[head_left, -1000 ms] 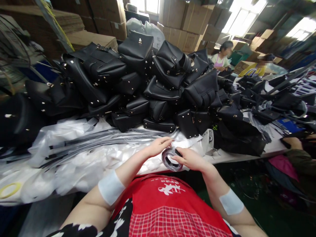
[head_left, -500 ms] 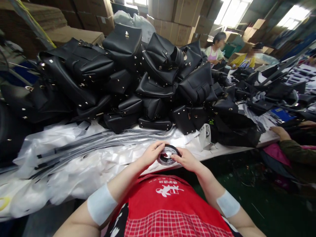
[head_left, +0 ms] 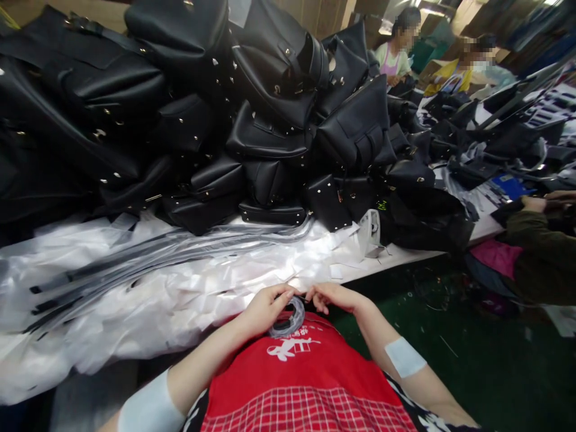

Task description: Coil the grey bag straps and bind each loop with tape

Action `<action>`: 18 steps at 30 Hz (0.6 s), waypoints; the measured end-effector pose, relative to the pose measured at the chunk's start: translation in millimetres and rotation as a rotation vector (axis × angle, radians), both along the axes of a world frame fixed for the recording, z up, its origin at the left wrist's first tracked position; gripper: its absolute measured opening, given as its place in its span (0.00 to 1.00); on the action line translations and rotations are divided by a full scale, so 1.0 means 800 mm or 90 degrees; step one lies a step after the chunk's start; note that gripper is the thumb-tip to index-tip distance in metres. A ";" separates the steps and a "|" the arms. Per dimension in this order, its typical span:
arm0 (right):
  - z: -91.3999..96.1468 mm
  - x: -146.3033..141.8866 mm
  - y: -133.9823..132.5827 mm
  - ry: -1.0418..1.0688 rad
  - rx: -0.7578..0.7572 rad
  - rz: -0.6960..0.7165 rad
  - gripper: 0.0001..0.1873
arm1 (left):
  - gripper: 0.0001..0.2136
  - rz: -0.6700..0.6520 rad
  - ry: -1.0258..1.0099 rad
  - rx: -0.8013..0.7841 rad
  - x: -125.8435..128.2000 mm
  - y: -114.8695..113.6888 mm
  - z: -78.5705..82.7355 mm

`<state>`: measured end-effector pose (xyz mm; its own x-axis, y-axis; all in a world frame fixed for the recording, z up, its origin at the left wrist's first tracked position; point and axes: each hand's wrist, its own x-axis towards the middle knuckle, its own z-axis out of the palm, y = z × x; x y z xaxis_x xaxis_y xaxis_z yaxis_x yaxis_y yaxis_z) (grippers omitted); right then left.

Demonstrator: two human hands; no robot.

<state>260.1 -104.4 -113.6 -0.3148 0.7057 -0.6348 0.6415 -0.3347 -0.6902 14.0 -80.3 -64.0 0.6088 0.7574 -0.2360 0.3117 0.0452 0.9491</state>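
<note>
Pinched at its rim by the grip of the left hand over the red apron, just off the near edge of the desk, the plastic-wrapped coiled strap could slip and spring open, as the right hand curls beside it with a grip I cannot tell.

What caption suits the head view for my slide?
Left hand holds a plastic-wrapped coiled strap, right hand beside it, before a pile of black bags.

Daylight from upper right glares on the plastic sheets; edges bend and blur.
</note>
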 end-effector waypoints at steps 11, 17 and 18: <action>-0.099 0.173 0.010 -0.643 0.248 -0.150 0.14 | 0.21 0.087 0.013 -0.138 0.007 0.002 -0.002; -0.124 0.199 0.012 -0.661 0.310 -0.053 0.10 | 0.24 0.086 0.008 -0.186 0.025 0.005 -0.001; -0.123 0.202 0.012 -0.658 0.316 -0.043 0.09 | 0.24 0.086 0.007 -0.189 0.027 0.006 -0.001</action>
